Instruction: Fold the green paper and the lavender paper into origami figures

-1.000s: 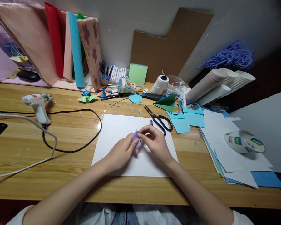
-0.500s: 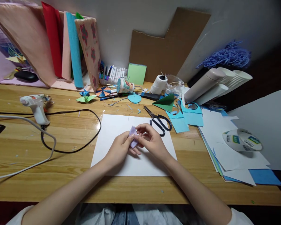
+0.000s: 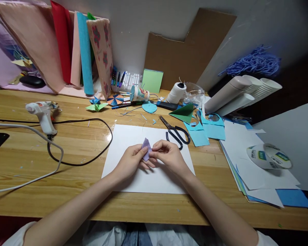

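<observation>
A small piece of folded light-purple paper, narrow and pointed at the top, is held above a white sheet of paper. My left hand grips it from the left, thumb on its face and fingers behind. At the paper's right edge, my right hand pinches with thumb and index finger, the other fingers curled. Black-handled scissors lie just beyond my right hand, partly on the white sheet.
A white glue gun and its looping black cord are at the left. Cut blue paper, a green folded paper and a thread spool sit behind. A tape roll rests on stacked sheets at the right.
My right hand has shifted slightly right, its fingertips now at the paper's right edge, showing more of the paper's face. The whole view has shifted a little.
</observation>
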Available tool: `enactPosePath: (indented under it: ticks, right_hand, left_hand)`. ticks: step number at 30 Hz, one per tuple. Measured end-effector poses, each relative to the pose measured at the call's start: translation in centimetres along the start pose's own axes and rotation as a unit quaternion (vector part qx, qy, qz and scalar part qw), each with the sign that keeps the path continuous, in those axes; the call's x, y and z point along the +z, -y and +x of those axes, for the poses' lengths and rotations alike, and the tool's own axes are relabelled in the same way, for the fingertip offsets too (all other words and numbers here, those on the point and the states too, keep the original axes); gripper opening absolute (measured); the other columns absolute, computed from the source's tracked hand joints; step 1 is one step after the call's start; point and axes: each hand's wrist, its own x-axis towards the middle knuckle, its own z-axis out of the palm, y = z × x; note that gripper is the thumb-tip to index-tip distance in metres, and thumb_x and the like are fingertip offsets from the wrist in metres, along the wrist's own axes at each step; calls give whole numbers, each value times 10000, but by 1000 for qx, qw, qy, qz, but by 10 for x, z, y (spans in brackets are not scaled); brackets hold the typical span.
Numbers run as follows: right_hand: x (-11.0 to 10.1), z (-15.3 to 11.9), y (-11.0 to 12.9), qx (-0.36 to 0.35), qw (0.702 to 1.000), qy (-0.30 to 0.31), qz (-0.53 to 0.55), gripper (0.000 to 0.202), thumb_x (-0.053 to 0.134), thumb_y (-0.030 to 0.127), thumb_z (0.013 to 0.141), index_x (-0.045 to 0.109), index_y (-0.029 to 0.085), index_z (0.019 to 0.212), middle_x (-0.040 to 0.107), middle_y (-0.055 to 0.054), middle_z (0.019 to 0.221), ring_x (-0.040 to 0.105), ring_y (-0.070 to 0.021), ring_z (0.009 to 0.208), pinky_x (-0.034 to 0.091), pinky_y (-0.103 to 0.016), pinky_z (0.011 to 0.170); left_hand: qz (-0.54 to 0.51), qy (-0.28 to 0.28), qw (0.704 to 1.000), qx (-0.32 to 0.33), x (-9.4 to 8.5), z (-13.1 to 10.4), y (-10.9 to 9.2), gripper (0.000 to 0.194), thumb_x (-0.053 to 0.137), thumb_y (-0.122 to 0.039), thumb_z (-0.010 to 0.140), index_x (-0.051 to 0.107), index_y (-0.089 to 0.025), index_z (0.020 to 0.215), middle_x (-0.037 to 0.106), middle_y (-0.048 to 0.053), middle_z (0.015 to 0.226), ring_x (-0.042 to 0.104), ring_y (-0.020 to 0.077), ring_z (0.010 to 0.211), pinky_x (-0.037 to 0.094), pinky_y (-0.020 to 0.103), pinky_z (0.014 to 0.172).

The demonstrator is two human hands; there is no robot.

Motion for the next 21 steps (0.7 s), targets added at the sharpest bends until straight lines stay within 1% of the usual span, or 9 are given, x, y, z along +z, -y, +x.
enactPosePath:
  ticks: [3, 6, 8, 11, 13, 16, 18, 21]
  right_hand:
    - [0, -1, 2, -1, 1000, -17, -14, 218, 750, 288, 621, 565, 173, 618, 573, 8, 629, 564, -130, 586, 473, -252, 535]
    - [-2, -1, 2, -48, 997, -36, -50, 142, 707, 291, 683, 621, 178, 681, 587, -21, 729, 576, -148, 665, 491, -260, 555]
    - [-4, 0, 2, -84, 993, -34, -80, 92, 686, 268, 708, 654, 187, 737, 597, -39, 795, 578, -161, 726, 491, -264, 580]
    - [-7, 2, 1, -111, 988, -29, -108, 49, 641, 222, 743, 656, 197, 783, 606, -42, 833, 578, -167, 770, 484, -266, 614]
    - [-6, 2, 2, -123, 984, -33, -121, 64, 605, 167, 753, 638, 201, 797, 607, -34, 833, 573, -163, 773, 479, -266, 633]
    - [-3, 0, 2, -154, 975, -24, -156, 143, 555, 93, 751, 619, 206, 811, 605, -27, 838, 565, -159, 775, 475, -269, 663]
    - [0, -3, 2, -168, 970, -11, -176, 170, 527, 92, 773, 610, 211, 861, 605, -31, 869, 568, -162, 802, 477, -277, 692]
    - [2, -6, 0, -162, 972, -5, -171, 222, 511, 134, 806, 553, 220, 1007, 592, -48, 953, 568, -173, 869, 487, -287, 731]
  left_hand:
    - [-17, -1, 1000, -5, 1, 0, 0, 399, 500, -491, 817, 561, -98, 840, 679, 101, 748, 665, 170, 601, 535, 261, 538]
    - [-48, -16, 999, -15, 4, 0, -2, 390, 485, -500, 824, 541, -117, 877, 674, 77, 709, 661, 163, 596, 534, 269, 573]
    - [-67, -20, 997, -24, 4, -1, -4, 424, 431, -513, 846, 546, -110, 909, 670, 81, 697, 660, 170, 612, 534, 281, 598]
    - [-89, -23, 995, -39, 3, -1, -8, 491, 347, -519, 874, 571, -89, 949, 678, 115, 778, 658, 183, 665, 535, 320, 665]
    - [-73, -26, 997, -29, 2, -2, -9, 451, 375, -485, 874, 589, -94, 940, 676, 118, 864, 651, 186, 722, 526, 331, 722]
    - [-22, -37, 999, 0, 1, -2, -8, 336, 440, -416, 863, 599, -123, 907, 660, 83, 947, 628, 178, 802, 509, 309, 766]
    - [3, -56, 998, 16, 1, -2, -7, 299, 438, -398, 865, 586, -139, 875, 653, 51, 897, 614, 163, 777, 509, 295, 742]
    - [22, -94, 995, 21, 1, -1, -6, 279, 404, -381, 875, 551, -151, 817, 627, 17, 778, 596, 146, 688, 508, 283, 685]
